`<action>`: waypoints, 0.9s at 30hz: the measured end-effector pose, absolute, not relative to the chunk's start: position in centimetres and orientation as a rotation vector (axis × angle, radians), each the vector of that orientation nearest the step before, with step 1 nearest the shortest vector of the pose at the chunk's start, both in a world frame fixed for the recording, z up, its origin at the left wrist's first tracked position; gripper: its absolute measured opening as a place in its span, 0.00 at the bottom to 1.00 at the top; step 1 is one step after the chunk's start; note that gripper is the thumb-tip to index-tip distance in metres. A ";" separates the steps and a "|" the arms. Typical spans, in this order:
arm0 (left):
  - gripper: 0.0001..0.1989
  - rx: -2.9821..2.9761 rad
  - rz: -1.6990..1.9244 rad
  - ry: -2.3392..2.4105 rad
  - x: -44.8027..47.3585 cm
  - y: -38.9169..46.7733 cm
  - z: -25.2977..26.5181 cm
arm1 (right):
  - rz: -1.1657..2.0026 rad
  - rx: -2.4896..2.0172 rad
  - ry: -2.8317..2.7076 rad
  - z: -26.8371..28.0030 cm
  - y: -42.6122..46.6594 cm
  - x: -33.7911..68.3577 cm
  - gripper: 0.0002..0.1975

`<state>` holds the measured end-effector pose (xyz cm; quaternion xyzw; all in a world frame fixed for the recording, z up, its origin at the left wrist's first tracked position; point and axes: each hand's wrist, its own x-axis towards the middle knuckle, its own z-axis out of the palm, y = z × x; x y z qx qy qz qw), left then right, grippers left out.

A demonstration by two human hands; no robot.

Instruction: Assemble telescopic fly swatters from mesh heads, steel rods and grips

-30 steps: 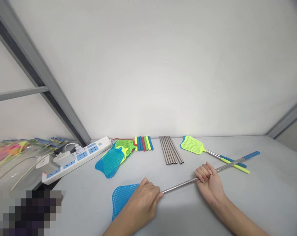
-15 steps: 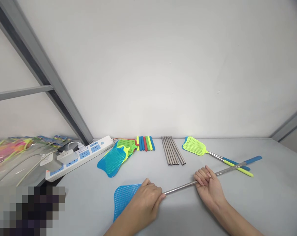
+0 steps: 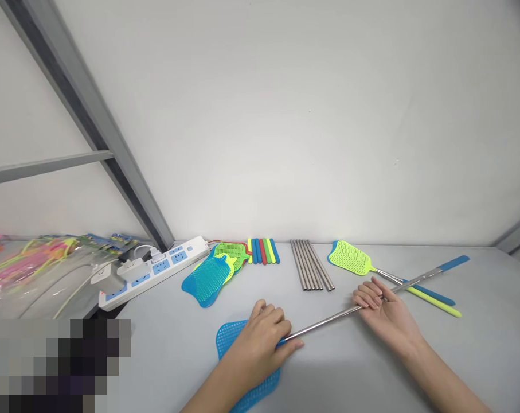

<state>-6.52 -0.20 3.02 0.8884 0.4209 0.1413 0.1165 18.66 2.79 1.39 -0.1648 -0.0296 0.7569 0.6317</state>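
Observation:
A fly swatter with a blue mesh head [image 3: 230,335], a long metal rod [image 3: 328,320] and a blue handle [image 3: 454,263] slants across the table in front of me. Closed around its neck, where head meets rod, is my left hand [image 3: 266,338], its thumb stretched along the rod. This hand hides part of the mesh. Farther along, the fingers of my right hand [image 3: 384,312] curl over the rod, palm turned up, short of the handle. Beyond that hand lie assembled swatters, a yellow-green one [image 3: 350,258] on top of a blue one, their handles crossing.
Loose swatter heads [image 3: 208,281] are stacked at the left, beside a row of coloured handles [image 3: 262,251] and several metal rods [image 3: 311,267]. A power strip [image 3: 156,269] with plugs and cables lies farther left, near plastic-wrapped items [image 3: 40,264]. A wall rises behind the table.
The view has shifted slightly, so everything sits further right. My left thumb has straightened and its grip loosened a little, showing the blue neck. The blue handle end appears slightly higher.

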 end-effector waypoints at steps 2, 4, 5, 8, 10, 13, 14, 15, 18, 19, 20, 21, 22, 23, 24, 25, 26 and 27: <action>0.17 2.606 0.408 1.233 -6.6 -0.1 2.8 | 1.716 -0.398 -0.116 1.6 2.9 19.0 0.14; 0.20 2.616 0.384 1.216 -6.7 0.1 2.4 | 1.704 -0.403 -0.161 1.8 2.9 19.2 0.14; 0.20 2.623 0.367 1.214 -6.7 0.2 2.2 | 1.702 -0.399 -0.176 1.9 2.9 19.2 0.14; 0.22 2.636 0.320 1.226 -6.7 0.4 1.9 | 1.706 -0.388 -0.193 2.1 2.8 19.1 0.14; 0.22 2.629 0.317 1.219 -6.6 0.4 1.8 | 1.705 -0.402 -0.200 2.0 2.8 18.9 0.14; 0.22 2.616 0.345 1.192 -6.5 0.3 1.7 | 1.687 -0.412 -0.207 1.7 2.8 18.8 0.15; 0.22 2.614 0.350 1.192 -6.5 0.2 1.6 | 1.682 -0.410 -0.206 1.6 2.8 18.8 0.15; 0.22 2.614 0.350 1.198 -6.4 0.2 1.5 | 1.681 -0.408 -0.207 1.5 2.8 18.8 0.15; 0.20 2.625 0.302 1.212 -6.3 0.0 1.4 | 1.685 -0.412 -0.206 1.3 2.8 18.7 0.16; 0.19 2.630 0.277 1.214 -6.2 0.0 1.3 | 1.686 -0.415 -0.200 1.2 2.8 18.7 0.16; 0.19 2.635 0.257 1.213 -6.2 0.0 1.3 | 1.685 -0.418 -0.193 1.0 2.8 18.6 0.16; 0.18 2.639 0.249 1.215 -6.2 0.0 1.2 | 1.684 -0.425 -0.186 0.9 2.8 18.6 0.16; 0.17 2.642 0.257 1.217 -6.2 0.1 1.2 | 1.683 -0.435 -0.182 0.8 2.8 18.6 0.16; 0.17 2.644 0.276 1.219 -6.3 0.1 1.1 | 1.680 -0.445 -0.180 0.7 2.8 18.5 0.17; 0.16 2.644 0.298 1.219 -6.4 0.1 1.0 | 1.675 -0.453 -0.183 0.6 2.8 18.5 0.17; 0.16 2.643 0.318 1.220 -6.4 0.1 0.9 | 1.670 -0.458 -0.187 0.6 2.8 18.5 0.17; 0.15 2.641 0.333 1.222 -6.5 0.1 0.9 | 1.666 -0.458 -0.191 0.5 2.8 18.5 0.17; 0.14 2.639 0.345 1.228 -6.5 0.1 0.9 | 1.664 -0.454 -0.195 0.5 2.8 18.4 0.17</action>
